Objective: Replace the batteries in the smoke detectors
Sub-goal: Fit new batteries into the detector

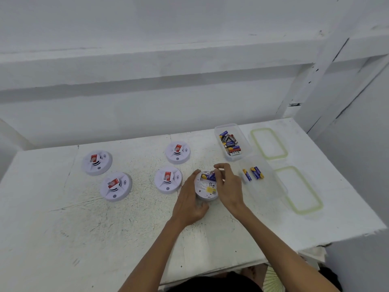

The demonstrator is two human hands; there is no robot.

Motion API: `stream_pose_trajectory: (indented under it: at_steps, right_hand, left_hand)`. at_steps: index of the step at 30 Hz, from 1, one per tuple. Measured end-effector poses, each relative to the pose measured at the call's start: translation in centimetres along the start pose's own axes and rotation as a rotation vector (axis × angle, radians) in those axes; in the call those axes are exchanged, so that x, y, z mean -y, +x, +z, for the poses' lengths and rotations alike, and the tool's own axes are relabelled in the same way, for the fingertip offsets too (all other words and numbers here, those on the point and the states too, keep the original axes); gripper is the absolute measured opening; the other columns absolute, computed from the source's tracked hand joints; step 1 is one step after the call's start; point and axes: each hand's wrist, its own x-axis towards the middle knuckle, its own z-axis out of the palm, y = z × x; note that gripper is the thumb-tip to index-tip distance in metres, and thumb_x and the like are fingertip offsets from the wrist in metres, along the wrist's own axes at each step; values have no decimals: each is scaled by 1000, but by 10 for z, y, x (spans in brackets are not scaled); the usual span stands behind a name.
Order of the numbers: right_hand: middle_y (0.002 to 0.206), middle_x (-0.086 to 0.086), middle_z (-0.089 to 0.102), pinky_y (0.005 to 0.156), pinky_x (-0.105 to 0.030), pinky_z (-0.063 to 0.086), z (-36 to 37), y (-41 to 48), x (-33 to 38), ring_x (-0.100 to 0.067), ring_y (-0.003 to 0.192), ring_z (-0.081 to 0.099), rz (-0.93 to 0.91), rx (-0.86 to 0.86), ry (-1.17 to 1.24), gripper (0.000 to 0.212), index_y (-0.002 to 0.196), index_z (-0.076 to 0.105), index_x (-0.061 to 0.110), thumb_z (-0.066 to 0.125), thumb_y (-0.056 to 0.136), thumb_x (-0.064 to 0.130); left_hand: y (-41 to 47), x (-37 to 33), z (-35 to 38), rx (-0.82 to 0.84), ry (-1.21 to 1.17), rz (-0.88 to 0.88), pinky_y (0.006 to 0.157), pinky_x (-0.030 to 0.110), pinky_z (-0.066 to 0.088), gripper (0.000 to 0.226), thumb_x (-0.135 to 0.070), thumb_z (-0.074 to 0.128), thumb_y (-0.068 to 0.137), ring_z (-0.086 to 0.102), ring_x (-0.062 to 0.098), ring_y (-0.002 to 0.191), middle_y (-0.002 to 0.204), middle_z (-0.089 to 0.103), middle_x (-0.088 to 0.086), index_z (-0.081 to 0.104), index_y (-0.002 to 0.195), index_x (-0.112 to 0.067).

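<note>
A white smoke detector (203, 187) lies back-side up in the middle of the table, its battery bay open with blue-and-yellow batteries in it. My left hand (189, 202) grips the detector's left rim. My right hand (228, 184) pinches a blue battery (212, 175) at the bay's top edge. Several other detectors lie face up with red stickers to the left, among them one (167, 180) right beside my left hand.
A clear box (244, 153) at the back right holds several mixed batteries. A nearer clear box (271, 186) holds three blue-and-yellow batteries (256, 172). Two green-rimmed lids (268, 143) (299, 189) lie at the right. The table's right edge is close.
</note>
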Motion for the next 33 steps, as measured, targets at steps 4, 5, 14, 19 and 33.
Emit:
stream_pose_trajectory:
  at_steps: [4,5,14,19,33]
  right_hand:
    - [100,5,72,68,-13,55,5,4,-3,-5,85,69,-69,7,51,19,115,63,18,52,102,25]
    - [100,5,73,73,-15,56,7,5,-4,-4,88,68,-94,17,59,17,112,65,17,54,101,23]
    - [104,1,67,81,-25,53,18,9,-8,-13,96,61,-167,-52,-55,14,104,70,16,65,95,26]
    - [101,4,67,79,-30,56,21,4,-10,-13,95,60,-42,-90,-132,18,104,66,21,64,93,35]
    - [88,1,66,72,-24,50,24,-8,-8,-11,91,50,-164,-131,-236,16,78,69,12,71,89,25]
  left_hand:
    - [1,-1,2,-29,42,-7,117,34,37,98,-48,81,76,33,12,144,152,32,-7,26,151,-20]
    - [2,-2,2,-30,38,-22,116,30,37,101,-51,83,74,33,11,143,150,32,-7,24,150,-24]
    - [2,-2,1,27,-25,-95,117,37,40,107,-42,84,72,32,1,145,160,30,-14,20,157,-28]
    - [2,-12,-4,16,-34,-65,119,31,34,101,-41,83,73,34,11,146,146,25,-34,11,139,-69]
    - [2,-9,-1,26,-74,-169,104,7,38,104,-33,92,68,43,-16,129,140,39,-33,21,142,-51]
